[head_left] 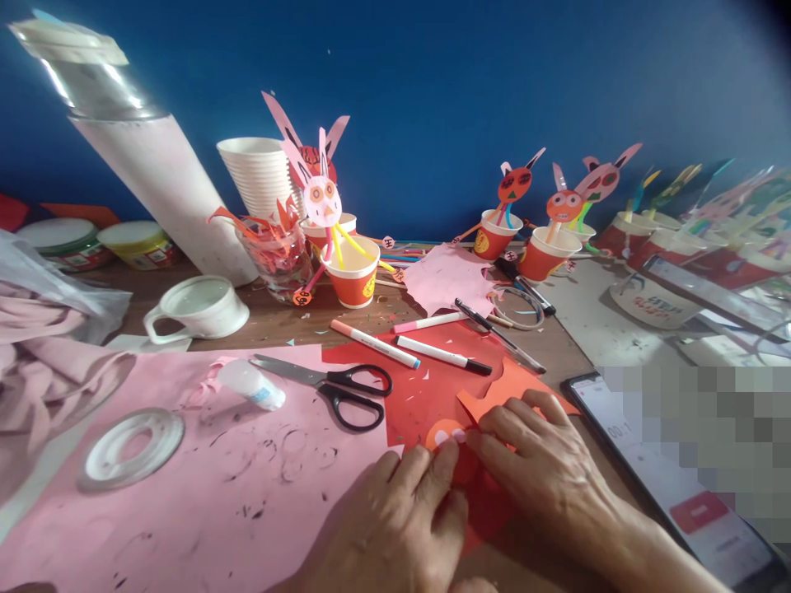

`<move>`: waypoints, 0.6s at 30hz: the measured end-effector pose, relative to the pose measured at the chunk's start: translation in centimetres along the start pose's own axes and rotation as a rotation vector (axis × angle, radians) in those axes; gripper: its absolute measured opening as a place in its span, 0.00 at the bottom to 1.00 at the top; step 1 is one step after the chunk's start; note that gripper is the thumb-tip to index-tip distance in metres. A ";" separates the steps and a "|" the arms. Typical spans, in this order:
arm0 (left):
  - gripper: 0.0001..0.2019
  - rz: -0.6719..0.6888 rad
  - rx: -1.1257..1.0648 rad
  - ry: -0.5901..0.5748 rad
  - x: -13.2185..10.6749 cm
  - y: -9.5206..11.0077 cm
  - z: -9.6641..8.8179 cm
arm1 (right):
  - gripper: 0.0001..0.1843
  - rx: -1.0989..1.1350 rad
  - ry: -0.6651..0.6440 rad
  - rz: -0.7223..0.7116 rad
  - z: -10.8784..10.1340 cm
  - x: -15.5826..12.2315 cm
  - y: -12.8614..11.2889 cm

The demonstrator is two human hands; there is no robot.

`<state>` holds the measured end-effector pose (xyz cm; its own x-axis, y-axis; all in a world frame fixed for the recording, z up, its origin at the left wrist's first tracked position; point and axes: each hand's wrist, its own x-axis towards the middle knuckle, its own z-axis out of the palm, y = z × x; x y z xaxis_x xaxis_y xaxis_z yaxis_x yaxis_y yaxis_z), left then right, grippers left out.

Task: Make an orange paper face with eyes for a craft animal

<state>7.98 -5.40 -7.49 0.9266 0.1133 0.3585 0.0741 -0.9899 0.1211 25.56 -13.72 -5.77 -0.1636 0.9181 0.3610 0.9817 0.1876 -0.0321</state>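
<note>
- At the near edge of the work surface, an orange paper disc (432,431) bearing pale ovals (441,437) is positioned between the fingertips of both hands, above a red sheet (408,403).
- The lower edge of the disc is covered by the left hand (401,511); its fingers are bent and set close together, and whether the disc is pinched cannot be determined.
- The right hand (537,453) is placed at the disc's right side, back upward, fingers bent; its fingertips are partly hidden, so its grip cannot be confirmed.
- An orange paper scrap (507,383) is partly covered by the right hand.
- Black-handled scissors (358,380) are laid left of the scrap, blades pointed left over a pink sheet (203,511).
- The pink sheet is marked with dark strokes; a small bottle (250,385) and a white ring (95,465) are also borne by it.
- Beyond the scissors, a blue-tipped marker (374,343) and a black-capped marker (438,354) are noted.
- Farther back, a pink long-eared figure (322,206) is stood in a red paper cup (352,284).
- To the right of the right hand, a phone (643,461) is placed, screen lit.
</note>
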 end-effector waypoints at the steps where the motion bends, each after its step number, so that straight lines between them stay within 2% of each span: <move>1: 0.23 -0.001 -0.010 -0.008 0.0 0.0 0.0 | 0.05 0.003 -0.002 0.001 0.0 0.0 0.0; 7: 0.21 0.002 -0.052 0.009 -0.1 -0.1 0.0 | 0.08 -0.016 -0.007 -0.008 -0.1 0.2 0.0; 12: 0.19 -0.016 -0.106 -0.030 0.3 -0.2 -0.6 | 0.12 -0.022 -0.014 -0.014 -0.3 0.3 0.0; 18: 0.19 -0.005 -0.088 -0.012 0.4 -0.2 -0.8 | 0.12 -0.014 -0.014 -0.010 -0.3 0.4 -0.1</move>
<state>8.07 -5.11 -6.65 0.9309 0.1162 0.3462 0.0464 -0.9779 0.2037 25.42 -13.50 -5.39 -0.1743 0.9210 0.3483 0.9813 0.1916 -0.0156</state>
